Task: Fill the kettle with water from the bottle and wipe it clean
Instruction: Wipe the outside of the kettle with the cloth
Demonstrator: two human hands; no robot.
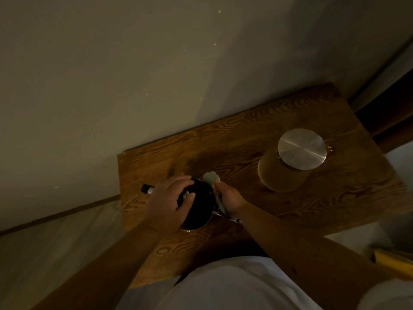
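head view, and it is dim, so go by what little shows: the kettle point(199, 206) stands near the front left of the wooden table point(245, 135), seen from above as a dark round body with a bright rim at its near edge. your left hand point(169, 202) lies over its top, fingers spread and curled down on the lid, a steadying hold rather than a pinch. your right hand point(230, 198) is closed around a pale cloth point(212, 178), which is pressed against the kettle's right side with a tuft sticking up above your fingers. a dark-tipped handle point(147, 189) pokes out to the left beyond your left hand. well apart, at the back right, stands a glass jar point(281, 173) with a metal lid point(302, 148); no bottle can be made out for certain. this looks like the wiping step. keep the left hand bearing down so the kettle cannot turn or slide toward the table edge, sweep the cloth around the wall in overlapping passes, refold it to a dry face, and stay gentle if there is water inside
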